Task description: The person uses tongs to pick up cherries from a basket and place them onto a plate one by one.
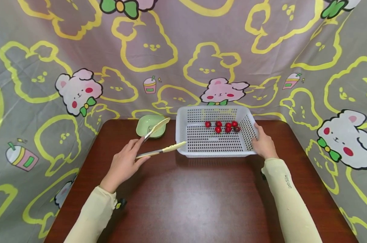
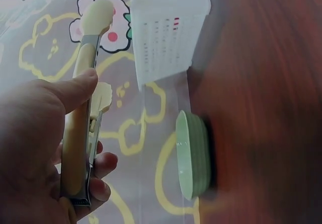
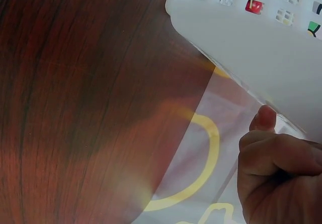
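My left hand [image 1: 126, 162] grips a pair of tongs [image 2: 75, 138] with cream tips and handles, their arms spread apart. The tips point toward a white perforated basket [image 1: 214, 154], one of them close to its left wall. Several red cherries [image 1: 218, 129] lie inside the basket, toward its back and right. At the basket's right end, my right hand [image 1: 264, 142] holds the rim, with the thumb over the inner side. In the right wrist view its fingers curl near the basket's edge. A light green bowl [image 1: 142, 127] stands left of the basket, partly behind the tongs.
Everything stands on a dark brown wooden table [image 1: 189, 195]. A grey and pink cloth [image 1: 183, 44] with yellow outlines and rabbit faces hangs at the back and both sides. The bowl and basket sit by the table's back edge.
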`<state>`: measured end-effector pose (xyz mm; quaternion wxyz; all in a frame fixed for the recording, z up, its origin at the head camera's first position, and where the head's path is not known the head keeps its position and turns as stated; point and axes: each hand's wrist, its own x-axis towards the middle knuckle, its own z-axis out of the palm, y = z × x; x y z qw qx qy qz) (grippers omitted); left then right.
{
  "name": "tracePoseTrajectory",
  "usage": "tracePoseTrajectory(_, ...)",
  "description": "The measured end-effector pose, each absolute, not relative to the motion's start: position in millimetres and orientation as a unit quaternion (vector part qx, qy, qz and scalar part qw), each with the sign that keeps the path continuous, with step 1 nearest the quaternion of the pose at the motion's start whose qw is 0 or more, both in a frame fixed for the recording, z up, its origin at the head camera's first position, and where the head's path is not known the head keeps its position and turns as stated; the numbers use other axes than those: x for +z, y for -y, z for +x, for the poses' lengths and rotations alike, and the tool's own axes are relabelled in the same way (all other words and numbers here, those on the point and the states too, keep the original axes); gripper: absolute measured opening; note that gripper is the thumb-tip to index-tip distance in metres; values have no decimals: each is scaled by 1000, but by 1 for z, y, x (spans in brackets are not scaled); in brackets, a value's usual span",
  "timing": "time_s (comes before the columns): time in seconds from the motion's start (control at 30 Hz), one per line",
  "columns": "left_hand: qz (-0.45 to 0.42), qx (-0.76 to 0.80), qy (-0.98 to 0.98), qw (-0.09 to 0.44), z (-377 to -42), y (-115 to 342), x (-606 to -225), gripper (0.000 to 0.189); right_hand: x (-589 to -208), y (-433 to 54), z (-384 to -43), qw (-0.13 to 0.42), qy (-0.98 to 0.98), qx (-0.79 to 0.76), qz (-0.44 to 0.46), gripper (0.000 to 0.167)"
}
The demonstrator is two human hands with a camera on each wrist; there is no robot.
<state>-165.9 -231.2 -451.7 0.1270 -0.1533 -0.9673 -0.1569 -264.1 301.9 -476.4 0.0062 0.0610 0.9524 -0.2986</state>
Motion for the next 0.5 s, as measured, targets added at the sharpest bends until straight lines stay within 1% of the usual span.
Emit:
tracePoseTrajectory(0.23, -170, -145, 965, 134, -189, 208, -443, 78, -478, -303, -265, -1, -954, -295, 55, 69)
tracePoseTrajectory(0.5, -182, -132, 968, 111, -220, 176, -436, 76, -478, -301, -263, -2, -955, -293, 56, 69)
